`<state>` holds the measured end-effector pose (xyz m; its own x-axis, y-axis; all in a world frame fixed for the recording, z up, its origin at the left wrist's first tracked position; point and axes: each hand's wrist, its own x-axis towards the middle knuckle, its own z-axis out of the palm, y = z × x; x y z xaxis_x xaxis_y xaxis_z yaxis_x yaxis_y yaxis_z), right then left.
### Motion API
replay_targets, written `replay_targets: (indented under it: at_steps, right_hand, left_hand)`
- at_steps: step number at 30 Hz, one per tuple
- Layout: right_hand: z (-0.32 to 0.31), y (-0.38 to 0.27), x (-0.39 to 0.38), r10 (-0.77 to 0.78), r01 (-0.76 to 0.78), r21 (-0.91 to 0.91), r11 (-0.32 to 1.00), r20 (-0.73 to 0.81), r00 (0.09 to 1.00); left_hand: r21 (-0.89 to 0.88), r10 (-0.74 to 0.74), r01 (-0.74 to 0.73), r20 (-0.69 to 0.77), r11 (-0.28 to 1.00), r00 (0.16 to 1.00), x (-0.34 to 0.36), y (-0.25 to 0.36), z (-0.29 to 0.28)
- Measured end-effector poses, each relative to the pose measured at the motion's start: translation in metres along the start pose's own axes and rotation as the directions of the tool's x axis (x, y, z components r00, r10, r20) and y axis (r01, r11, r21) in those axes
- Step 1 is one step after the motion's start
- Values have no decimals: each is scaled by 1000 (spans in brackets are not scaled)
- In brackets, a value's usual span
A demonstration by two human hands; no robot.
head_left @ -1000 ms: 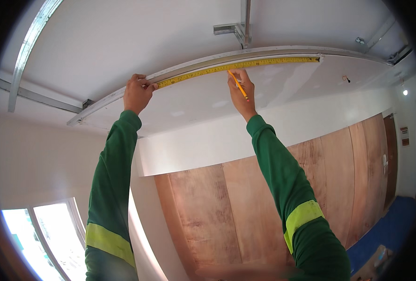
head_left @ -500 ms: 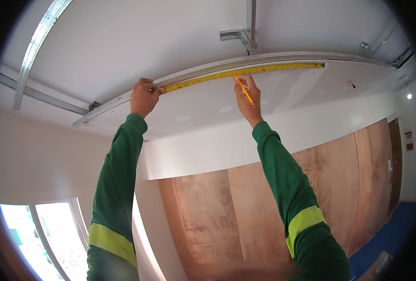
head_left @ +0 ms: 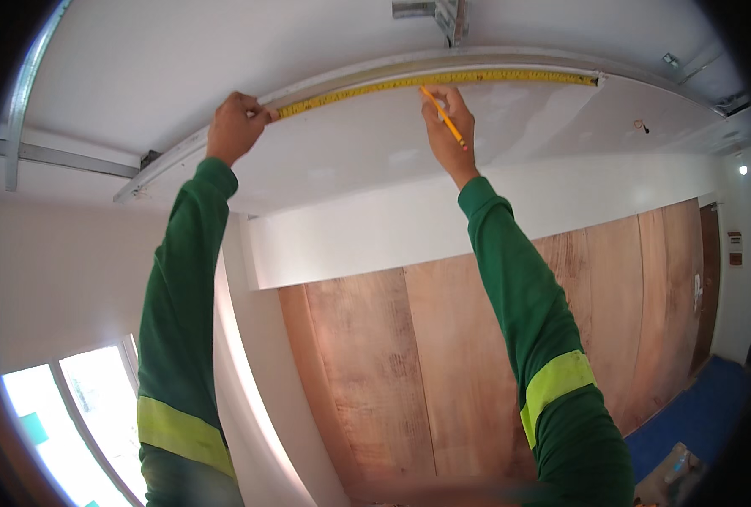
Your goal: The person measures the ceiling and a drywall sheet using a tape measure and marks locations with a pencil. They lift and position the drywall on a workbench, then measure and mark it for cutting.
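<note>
A yellow tape measure blade [head_left: 367, 88] stretches along the edge of a ceiling panel, just below a long pale rail [head_left: 333, 80]. At its left end my left hand [head_left: 237, 127] pinches the blade against that edge. The blade's other end lies near the right part of the panel, by a small notch. My right hand [head_left: 451, 127] is raised beneath the middle of the blade, its fingers closed round a yellow pencil [head_left: 445, 118]. The pencil slants, its tip up at the blade's lower edge and its eraser end down across the palm. Whether the tip touches the blade I cannot tell.
Metal channels [head_left: 71, 160] run across the ceiling at left, and a bracket [head_left: 450, 21] hangs above the rail. A short wire [head_left: 641, 127] pokes out of the ceiling at right. Below are wooden wall panels [head_left: 477, 355], a window [head_left: 71, 422] and a blue floor covering [head_left: 688, 406].
The rail, blade and both hands appear higher in the picture as the view tips down. My left hand sits further left; both hands keep their hold.
</note>
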<state>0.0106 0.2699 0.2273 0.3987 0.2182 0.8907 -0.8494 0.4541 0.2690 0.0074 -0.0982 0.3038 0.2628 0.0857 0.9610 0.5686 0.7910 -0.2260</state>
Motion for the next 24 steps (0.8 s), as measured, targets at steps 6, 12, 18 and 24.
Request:
replay_targets:
  at_steps: [6, 12, 18, 24]
  right_hand:
    - [0, 2, -1, -85, 85, -10, 996, -16, 996]
    - [1, 8, -3, -72, 71, -26, 997, -4, 997]
    - [1, 3, 1, -181, 181, -6, 983, -23, 983]
    - [2, 4, -2, -180, 179, -25, 983, -28, 983]
  left_hand:
    - [14, 14, -15, 67, 1000, 998, 7, -8, -2]
    - [25, -8, 5, 163, 1000, 987, 17, -16, -5]
    - [29, -38, 32, 262, 999, 964, 22, -17, -12]
    - [30, -73, 67, 325, 997, 943, 22, -13, -17]
